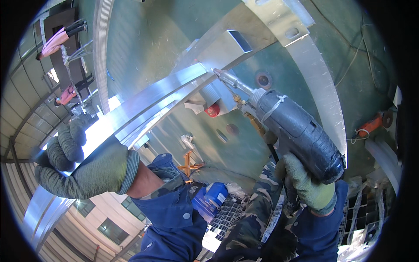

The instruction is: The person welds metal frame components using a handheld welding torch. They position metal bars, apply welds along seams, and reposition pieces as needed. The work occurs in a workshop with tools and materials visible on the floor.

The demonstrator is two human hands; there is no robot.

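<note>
My left hand [94, 170], in a grey-green glove, is closed around a long, shiny metal profile [163, 89] at the left. This profile runs up to the right, its end near the middle of the view. My right hand [307, 185], gloved alike, grips a black drill-like power tool [301, 131] with a grey ribbed collar and slim metal nose. The nose tip points up-left, close beside the profile's end; I cannot tell whether they touch. A brass-coloured fitting [254, 122] lies along the tool's lower left side. My right fingers are partly hidden behind the handle.
A curved metal strip [321, 78] arcs down the right side. A rectangular metal tube [218, 46] lies beyond the profile's end. An orange angle grinder [371, 125] and cables are at the right. Below are a red round object [212, 110] and a blue box [216, 193]. Two people stand far left.
</note>
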